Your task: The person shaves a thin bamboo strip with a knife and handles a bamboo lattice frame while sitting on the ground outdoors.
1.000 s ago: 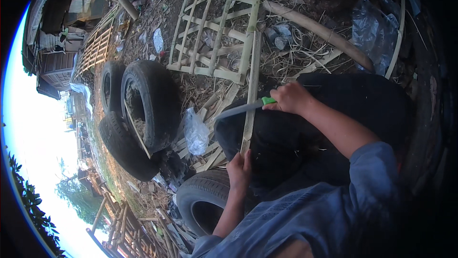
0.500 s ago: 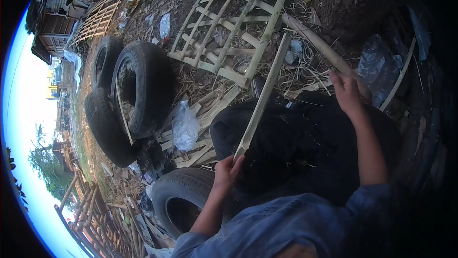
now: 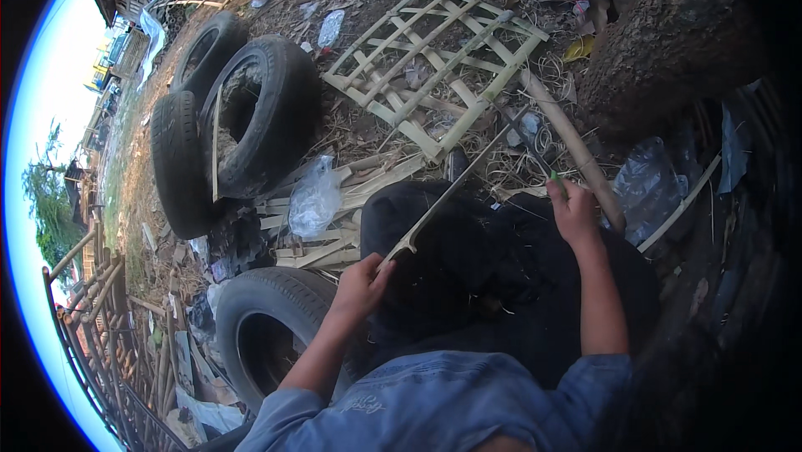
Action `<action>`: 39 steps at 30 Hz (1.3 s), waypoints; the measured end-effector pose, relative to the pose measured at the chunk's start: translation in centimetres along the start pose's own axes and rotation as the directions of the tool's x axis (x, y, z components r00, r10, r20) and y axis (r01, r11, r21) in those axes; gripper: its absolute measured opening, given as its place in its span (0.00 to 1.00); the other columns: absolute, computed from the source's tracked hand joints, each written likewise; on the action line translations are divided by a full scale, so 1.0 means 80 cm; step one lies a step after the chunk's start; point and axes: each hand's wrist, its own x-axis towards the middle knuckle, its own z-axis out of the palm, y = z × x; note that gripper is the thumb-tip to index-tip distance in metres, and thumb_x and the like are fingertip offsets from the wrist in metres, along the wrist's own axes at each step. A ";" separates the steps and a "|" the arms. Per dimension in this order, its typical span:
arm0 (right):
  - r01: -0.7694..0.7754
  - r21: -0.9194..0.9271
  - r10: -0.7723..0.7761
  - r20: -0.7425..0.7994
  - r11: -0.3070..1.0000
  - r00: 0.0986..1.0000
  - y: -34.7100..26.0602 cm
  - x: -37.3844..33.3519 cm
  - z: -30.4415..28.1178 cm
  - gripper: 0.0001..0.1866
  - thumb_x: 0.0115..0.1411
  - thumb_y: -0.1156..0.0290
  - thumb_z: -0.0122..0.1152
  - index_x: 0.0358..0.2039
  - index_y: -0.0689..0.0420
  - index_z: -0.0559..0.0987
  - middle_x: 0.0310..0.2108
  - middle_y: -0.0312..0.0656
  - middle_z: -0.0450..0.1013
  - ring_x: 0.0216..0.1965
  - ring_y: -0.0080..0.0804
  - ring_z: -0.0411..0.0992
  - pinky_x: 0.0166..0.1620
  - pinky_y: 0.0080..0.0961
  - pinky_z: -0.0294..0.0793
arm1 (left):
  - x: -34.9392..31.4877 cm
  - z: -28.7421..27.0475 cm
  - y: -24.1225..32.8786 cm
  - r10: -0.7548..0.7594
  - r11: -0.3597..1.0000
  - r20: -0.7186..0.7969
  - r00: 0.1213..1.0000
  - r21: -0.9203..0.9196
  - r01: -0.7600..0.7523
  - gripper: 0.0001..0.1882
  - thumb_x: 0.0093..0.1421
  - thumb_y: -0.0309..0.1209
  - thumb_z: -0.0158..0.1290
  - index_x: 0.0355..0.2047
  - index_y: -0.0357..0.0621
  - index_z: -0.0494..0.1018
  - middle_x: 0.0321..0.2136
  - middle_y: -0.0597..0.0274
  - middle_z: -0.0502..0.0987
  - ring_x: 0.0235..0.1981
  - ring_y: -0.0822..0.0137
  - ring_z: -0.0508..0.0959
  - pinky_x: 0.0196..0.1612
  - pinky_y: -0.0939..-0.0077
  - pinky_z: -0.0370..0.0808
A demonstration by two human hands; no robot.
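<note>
My left hand (image 3: 361, 286) is closed around the near end of a thin bamboo strip (image 3: 451, 190), which slants up and to the right over my dark-clothed legs. A small curl sticks out from the strip close to that hand. In my right hand (image 3: 575, 211) is a knife (image 3: 535, 151) with a green handle, its dark blade pointing up and left. The blade's tip lies near the strip's far end; whether they touch I cannot tell. Beyond my knees a bamboo lattice (image 3: 493, 93) of crossed slats rests on the littered ground.
Old tires (image 3: 292, 118) stand at the left, and another tire (image 3: 251, 310) lies beside my left arm. A clear plastic bag (image 3: 314, 197) sits on flat bamboo strips (image 3: 380, 189). A bamboo pole (image 3: 576, 143) and a thick trunk (image 3: 668, 51) are at the right.
The bamboo strip has turned from its broad face to its narrow edge. My right hand has come lower and left, and the knife now shows clearly. The whole view has shifted.
</note>
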 end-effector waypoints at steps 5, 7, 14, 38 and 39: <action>0.029 -0.016 -0.028 0.016 0.999 0.999 -0.015 -0.007 0.012 0.26 0.64 0.47 0.49 0.29 0.61 0.77 0.19 0.55 0.72 0.28 0.58 0.73 0.28 0.44 0.69 | 0.005 0.014 -0.015 0.110 0.985 -0.025 0.994 0.139 -0.106 0.21 0.65 0.45 0.46 0.31 0.35 0.65 0.24 0.35 0.73 0.32 0.35 0.74 0.33 0.47 0.68; 0.062 0.007 -0.063 0.059 0.998 0.996 -0.031 -0.014 0.024 0.26 0.64 0.46 0.49 0.28 0.60 0.78 0.19 0.54 0.72 0.27 0.57 0.74 0.29 0.44 0.71 | 0.009 0.013 -0.011 0.137 0.976 -0.005 0.991 0.172 -0.134 0.22 0.65 0.46 0.45 0.31 0.35 0.64 0.24 0.34 0.73 0.32 0.34 0.73 0.34 0.45 0.67; 0.262 -0.181 -0.230 0.180 0.948 0.956 -0.086 -0.043 0.117 0.26 0.60 0.46 0.54 0.19 0.56 0.72 0.15 0.49 0.71 0.22 0.52 0.74 0.25 0.45 0.72 | 0.020 0.014 -0.018 0.161 0.961 0.003 0.987 0.228 -0.158 0.20 0.65 0.45 0.45 0.30 0.37 0.66 0.23 0.36 0.73 0.31 0.34 0.73 0.34 0.43 0.67; -0.413 -0.436 0.331 -0.254 0.800 0.909 0.125 0.056 -0.068 0.33 0.66 0.47 0.43 0.27 0.68 0.79 0.27 0.62 0.74 0.35 0.61 0.74 0.39 0.46 0.71 | 0.037 0.032 -0.057 0.221 0.961 -0.170 0.960 0.208 -0.184 0.12 0.59 0.38 0.52 0.29 0.41 0.68 0.19 0.43 0.74 0.25 0.40 0.76 0.29 0.48 0.72; -0.403 -0.444 0.323 -0.247 0.800 0.914 0.127 0.049 -0.065 0.33 0.66 0.47 0.43 0.27 0.68 0.79 0.27 0.62 0.74 0.35 0.61 0.74 0.39 0.46 0.71 | 0.033 0.036 -0.052 0.187 0.956 -0.138 0.973 0.252 -0.148 0.12 0.59 0.38 0.53 0.29 0.42 0.69 0.19 0.43 0.75 0.25 0.40 0.76 0.29 0.47 0.72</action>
